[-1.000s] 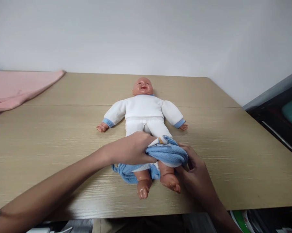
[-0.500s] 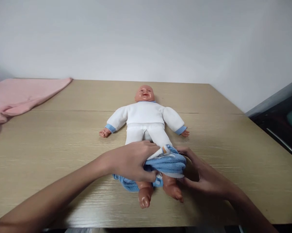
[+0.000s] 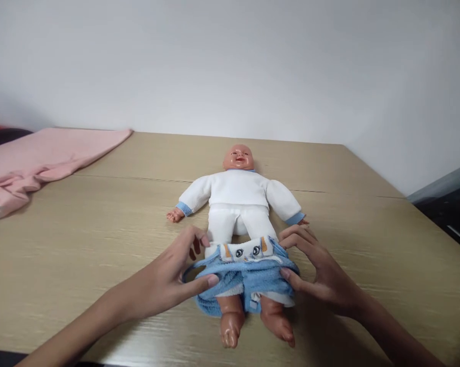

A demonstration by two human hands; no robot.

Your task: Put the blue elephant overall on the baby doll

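near the table's front edge, left hand and right hand touch glossy doll's fluffy blue garment; grip unclear.

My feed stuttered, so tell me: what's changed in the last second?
The left hand has let go of the bunched side of the blue garment and moved left to its other side, thumb on the cloth. The garment now spreads wider over the doll, its patch with eyes showing. Unchanged: right hand at the garment's right side, doll on its back, pink cloth off left.
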